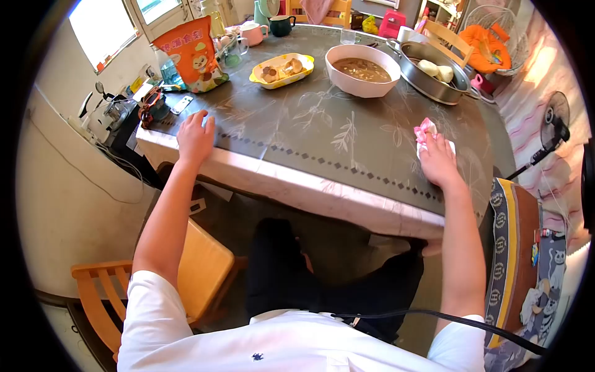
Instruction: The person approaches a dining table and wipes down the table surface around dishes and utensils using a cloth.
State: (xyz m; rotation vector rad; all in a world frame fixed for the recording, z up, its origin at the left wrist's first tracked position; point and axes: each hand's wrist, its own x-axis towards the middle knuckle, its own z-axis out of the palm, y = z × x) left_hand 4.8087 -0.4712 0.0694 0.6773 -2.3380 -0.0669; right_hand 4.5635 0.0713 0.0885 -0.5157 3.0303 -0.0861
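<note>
One pink-and-white cloth (424, 128) lay on the table, nearer to us than the pink bowl (356, 87) and to its right. Over it we saw the right hand (439, 160), its fingers extended across the fabric; whether they also pinched it, we could not tell. The left hand (196, 137), nearer to us than the bowl and well to its left, had its fingers loosely bent and apart, with nothing visible in them.

Far to the left of the bowl, we noticed large pale characters on an orange bag (195, 56), above a cartoon figure; they were too blurred for us to read surely. Well to the right of the bowl, we read a repeated letter H on a patterned cover (498, 248).

We counted one yellow dish (279, 82) just left of the bowl, with brown food inside, and one metal pot (434, 93) just right of it, holding two pale buns (436, 70). Beyond the bowl to the left we found two mugs, one pink (253, 34), one dark green (282, 25).

Beneath the bowl spread a grey-brown tablecloth (310, 139) with pale leaf sprigs and a border of dark diamonds. To the bowl's far right stood a fan (553, 121).
</note>
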